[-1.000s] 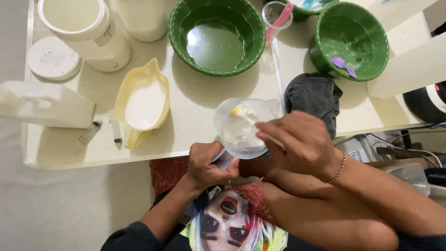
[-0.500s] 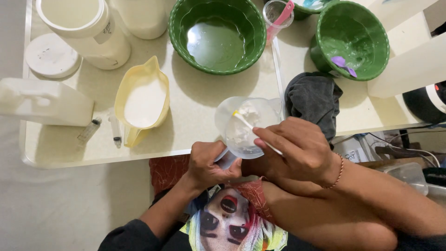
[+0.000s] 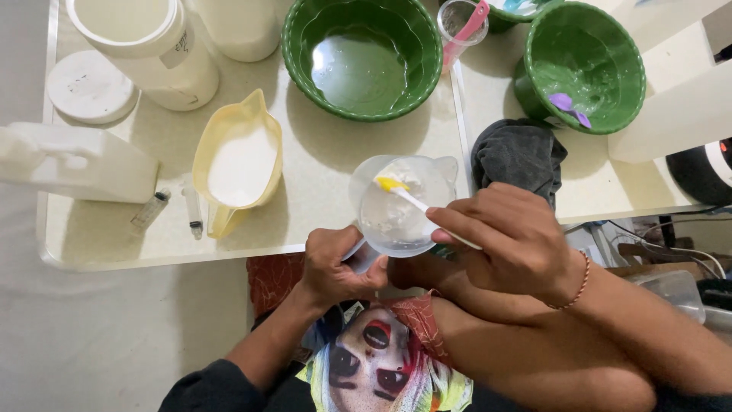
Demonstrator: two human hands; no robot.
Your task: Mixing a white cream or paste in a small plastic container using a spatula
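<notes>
My left hand (image 3: 335,263) grips the handle of a clear plastic measuring cup (image 3: 396,202) held at the table's near edge. The cup holds a clear, bubbly liquid. My right hand (image 3: 507,240) pinches a thin white stick with a yellow tip (image 3: 404,192); the tip dips into the cup. A cream jug (image 3: 236,164) with white liquid stands to the left of the cup. A dark grey cloth (image 3: 518,156) lies just right of it.
Two green bowls (image 3: 362,57) (image 3: 587,65) with greenish liquid stand at the back. White tubs (image 3: 137,38), a lid (image 3: 90,88), a white jug (image 3: 72,164) and two syringes (image 3: 171,210) sit at left. A small cup with a pink stick (image 3: 461,23) stands between the bowls.
The stick's yellow tip has shifted a little inside the cup as my right hand moves it. My left hand and the cup stay about where they were.
</notes>
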